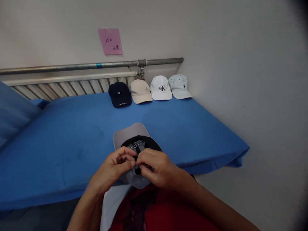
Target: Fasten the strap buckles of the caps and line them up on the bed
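A grey cap (131, 134) lies upside down near the front edge of the blue mattress (72, 141), its brim pointing away from me and its dark inner band showing. My left hand (115, 166) and my right hand (156, 168) meet at the cap's rear strap. The fingers of both hands are pinched on the strap, which is mostly hidden under them.
A navy cap (119, 94), a beige cap (141, 91), a white cap (160, 88) and a pale blue cap (179, 86) line the far edge under a metal rail (72, 66). A pink note (110, 41) hangs on the wall. A blue pillow (14, 112) lies at the left.
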Motion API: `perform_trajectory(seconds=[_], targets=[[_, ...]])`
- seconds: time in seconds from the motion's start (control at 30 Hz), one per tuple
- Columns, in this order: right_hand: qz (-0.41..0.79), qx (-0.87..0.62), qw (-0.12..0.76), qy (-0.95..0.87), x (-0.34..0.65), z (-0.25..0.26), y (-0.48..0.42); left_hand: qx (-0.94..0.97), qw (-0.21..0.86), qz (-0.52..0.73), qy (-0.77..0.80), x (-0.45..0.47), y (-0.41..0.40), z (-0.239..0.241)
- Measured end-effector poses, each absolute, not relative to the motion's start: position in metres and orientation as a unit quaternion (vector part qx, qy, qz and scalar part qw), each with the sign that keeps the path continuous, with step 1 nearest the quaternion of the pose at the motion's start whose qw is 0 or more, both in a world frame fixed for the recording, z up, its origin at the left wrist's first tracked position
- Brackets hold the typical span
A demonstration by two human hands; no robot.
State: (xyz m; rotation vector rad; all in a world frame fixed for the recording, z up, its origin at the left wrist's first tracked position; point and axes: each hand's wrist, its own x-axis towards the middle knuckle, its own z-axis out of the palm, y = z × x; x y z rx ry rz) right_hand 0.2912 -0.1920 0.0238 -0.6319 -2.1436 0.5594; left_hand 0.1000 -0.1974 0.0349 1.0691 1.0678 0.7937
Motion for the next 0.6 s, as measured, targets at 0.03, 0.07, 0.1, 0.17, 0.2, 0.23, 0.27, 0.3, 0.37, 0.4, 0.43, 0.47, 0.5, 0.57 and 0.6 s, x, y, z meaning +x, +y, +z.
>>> perform_trajectory(seconds=[0.03, 0.07, 0.1, 0.17, 0.2, 0.23, 0.27, 0.3, 0.37, 0.4, 0.43, 0.47, 0.5, 0.57, 0.6], targets=[[0.228, -0.249, 0.41, -0.847, 0.2914, 0.0242, -0.1924, 0.474, 0.658, 0.349, 0.47, 0.1004, -0.1974, 0.0345], [0.233, -0.249, 0.411, -0.845, 0.2917, 0.0244, -0.1928, 0.476, 0.658, 0.347, 0.47, 0.1008, -0.1976, 0.0343], [0.237, -0.251, 0.411, -0.844, 0.2919, 0.0243, -0.1931, 0.478, 0.657, 0.344, 0.471, 0.1011, -0.1978, 0.0343], [0.25, -0.257, 0.409, -0.839, 0.2926, 0.0237, -0.1937, 0.481, 0.652, 0.339, 0.478, 0.1017, -0.1982, 0.0345], [0.257, -0.262, 0.408, -0.836, 0.293, 0.0232, -0.194, 0.483, 0.65, 0.337, 0.481, 0.1019, -0.1983, 0.0346], [0.263, -0.269, 0.408, -0.832, 0.2933, 0.0227, -0.1943, 0.484, 0.648, 0.336, 0.482, 0.1021, -0.1983, 0.0345], [0.268, -0.274, 0.406, -0.83, 0.2936, 0.0223, -0.1946, 0.485, 0.648, 0.335, 0.483, 0.1023, -0.1981, 0.0342], [0.269, -0.278, 0.404, -0.829, 0.2938, 0.022, -0.1949, 0.486, 0.647, 0.335, 0.482, 0.1025, -0.1979, 0.0338], [0.265, -0.284, 0.395, -0.833, 0.294, 0.0217, -0.1954, 0.49, 0.645, 0.333, 0.483, 0.1029, -0.1975, 0.0325], [0.264, -0.289, 0.388, -0.834, 0.2938, 0.0216, -0.1956, 0.494, 0.641, 0.333, 0.484, 0.1031, -0.1974, 0.0317], [0.265, -0.297, 0.381, -0.835, 0.2936, 0.0216, -0.1957, 0.5, 0.637, 0.333, 0.483, 0.1033, -0.1976, 0.031], [0.268, -0.307, 0.374, -0.833, 0.2932, 0.0216, -0.1959, 0.506, 0.634, 0.334, 0.48, 0.1034, -0.198, 0.0303], [0.275, -0.32, 0.37, -0.828, 0.2928, 0.0217, -0.196, 0.513, 0.635, 0.334, 0.473, 0.1034, -0.1986, 0.0298], [0.298, -0.343, 0.366, -0.812, 0.2918, 0.0217, -0.1963, 0.526, 0.642, 0.326, 0.453, 0.1029, -0.2003, 0.0295], [0.311, -0.354, 0.367, -0.802, 0.2914, 0.0218, -0.1964, 0.532, 0.648, 0.32, 0.442, 0.1024, -0.2012, 0.0296]])
